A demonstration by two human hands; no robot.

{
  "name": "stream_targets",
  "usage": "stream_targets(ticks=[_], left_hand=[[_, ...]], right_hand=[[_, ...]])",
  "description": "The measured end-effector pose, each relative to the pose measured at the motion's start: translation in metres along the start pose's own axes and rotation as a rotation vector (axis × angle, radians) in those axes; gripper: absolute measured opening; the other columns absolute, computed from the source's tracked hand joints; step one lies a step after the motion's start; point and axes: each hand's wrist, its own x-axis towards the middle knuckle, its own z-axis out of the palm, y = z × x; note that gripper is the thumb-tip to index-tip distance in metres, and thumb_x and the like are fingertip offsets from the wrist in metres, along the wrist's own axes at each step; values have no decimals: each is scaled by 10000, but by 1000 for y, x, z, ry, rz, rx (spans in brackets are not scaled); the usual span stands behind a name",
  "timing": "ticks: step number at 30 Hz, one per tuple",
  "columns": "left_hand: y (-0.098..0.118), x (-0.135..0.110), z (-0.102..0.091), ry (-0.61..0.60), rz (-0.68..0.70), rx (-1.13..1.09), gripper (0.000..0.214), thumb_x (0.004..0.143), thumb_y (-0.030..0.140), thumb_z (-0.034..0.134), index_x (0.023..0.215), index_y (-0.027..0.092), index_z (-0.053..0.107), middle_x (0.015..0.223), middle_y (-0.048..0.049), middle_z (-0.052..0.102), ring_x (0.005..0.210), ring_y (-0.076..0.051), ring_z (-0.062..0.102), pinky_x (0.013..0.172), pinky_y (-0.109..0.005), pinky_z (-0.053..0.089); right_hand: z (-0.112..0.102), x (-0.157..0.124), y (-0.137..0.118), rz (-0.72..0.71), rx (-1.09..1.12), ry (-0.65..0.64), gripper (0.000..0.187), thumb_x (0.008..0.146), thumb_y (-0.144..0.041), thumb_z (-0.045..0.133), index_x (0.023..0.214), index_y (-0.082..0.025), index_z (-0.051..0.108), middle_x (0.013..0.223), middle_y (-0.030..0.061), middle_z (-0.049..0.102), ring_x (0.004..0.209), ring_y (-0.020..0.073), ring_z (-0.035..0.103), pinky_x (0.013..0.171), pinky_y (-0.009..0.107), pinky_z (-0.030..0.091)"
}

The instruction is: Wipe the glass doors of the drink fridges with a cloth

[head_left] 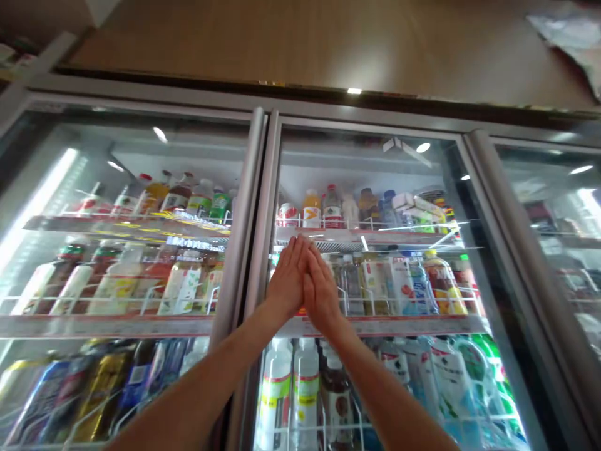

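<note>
My left hand [286, 282] and my right hand [322, 293] meet palm to palm at the middle of the view, fingers stretched out and pointing upward. No object shows between them. Both arms reach up from the bottom edge. Behind the hands is the middle glass door of a drinks fridge, its metal frame [267, 232] just left of my left hand. Whether the hands touch the glass I cannot tell. Through the glass, an orange juice bottle [311, 209] and a red-capped bottle [332, 207] stand on the top shelf, above my fingertips.
Left and right of the middle door are further glass doors, with a metal frame [516, 250] on the right. Shelves hold many bottles, such as clear bottles [306, 394] low down and a yellow-capped bottle [444, 282]. A wooden panel [300, 44] runs above the fridge.
</note>
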Motion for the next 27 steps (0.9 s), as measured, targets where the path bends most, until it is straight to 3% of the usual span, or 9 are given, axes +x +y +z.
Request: stream_targets(ticks=[3, 8, 12, 14, 17, 20, 22, 24, 27], left_hand=[[0, -3, 4, 57, -50, -71, 596, 882, 241, 324, 1428, 160, 102, 1479, -134, 225, 1370, -235, 165, 1111, -424, 246], [1, -28, -19, -17, -76, -103, 852, 770, 213, 487, 1433, 158, -46, 1488, -165, 164, 1362, -288, 189, 1086, -485, 281], [13, -62, -22, 12, -219, -123, 758, 832, 191, 403, 1434, 194, -57, 1486, -140, 188, 1364, -248, 206, 1078, -475, 297], [18, -72, -14, 89, -246, -82, 680, 872, 208, 358, 1438, 222, -18, 1489, -119, 194, 1360, -232, 225, 1083, -468, 291], [24, -72, -4, 149, -213, 44, 630, 903, 266, 339, 1441, 233, 12, 1482, -105, 228, 1359, -226, 228, 1087, -461, 279], [29, -67, -1, 89, -162, 181, 651, 897, 361, 368, 1443, 213, 45, 1471, -110, 256, 1367, -264, 193, 1082, -501, 250], [32, -65, -2, 57, -169, 222, 662, 890, 400, 377, 1443, 199, 73, 1472, -113, 249, 1369, -278, 176, 1080, -506, 240], [33, -64, -3, 46, -174, 230, 654, 891, 406, 371, 1442, 194, 90, 1473, -111, 244, 1372, -274, 169, 1083, -497, 230], [33, -65, -3, 35, -171, 234, 648, 898, 411, 352, 1442, 186, 82, 1475, -114, 237, 1376, -263, 159, 1090, -487, 205]], right_hand=[[-1, -4, 2, -1, -65, -128, 488, 896, -222, 275, 1380, -200, 329, 1397, 74, 415, 1320, 158, 322, 1079, 409, 271], [-9, 8, 5, -64, -206, -326, 465, 899, -341, 365, 1360, -279, 350, 1419, 54, 387, 1331, 218, 293, 1074, 506, 188], [2, 19, -6, -74, -269, -341, 442, 884, -402, 393, 1315, -303, 398, 1441, 65, 341, 1353, 269, 229, 1039, 580, 185], [-4, 17, 6, -116, -297, -331, 420, 885, -362, 395, 1298, -291, 415, 1461, 50, 307, 1368, 251, 196, 1049, 567, 182], [-50, 1, 62, -106, -394, -260, 375, 878, -280, 396, 1244, -288, 475, 1432, 32, 366, 1348, 200, 263, 1074, 527, 168], [-111, -15, 126, 123, -553, -33, 372, 871, -226, 355, 1201, -222, 525, 1389, 89, 424, 1296, 223, 363, 1047, 539, 216], [-124, -20, 140, 277, -603, 104, 397, 864, -253, 368, 1220, -158, 515, 1381, 144, 419, 1293, 265, 362, 1014, 545, 268], [-108, -22, 121, 276, -581, 97, 419, 877, -237, 340, 1255, -132, 485, 1377, 152, 421, 1328, 247, 304, 1017, 488, 299], [-68, -26, 77, -24, -486, -131, 429, 875, -231, 375, 1299, -244, 443, 1432, 47, 366, 1363, 193, 229, 1066, 412, 254]])
